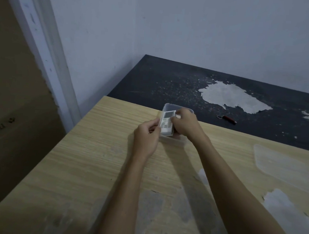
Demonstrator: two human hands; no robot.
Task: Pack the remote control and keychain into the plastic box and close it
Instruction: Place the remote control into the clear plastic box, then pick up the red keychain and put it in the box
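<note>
A clear plastic box stands on the wooden table at its far edge. A white remote control with a grey screen lies lengthwise in the box. My right hand grips the remote's right side. My left hand holds the box's left wall beside the remote. The keychain, a dark red fob with a metal ring, lies on the black table to the right of the box, apart from both hands. A clear lid lies flat on the wooden table at the right.
The wooden table abuts a black table with peeled white patches. A wall stands behind, and a door frame rises at the left. Worn pale spots mark the wooden top near me.
</note>
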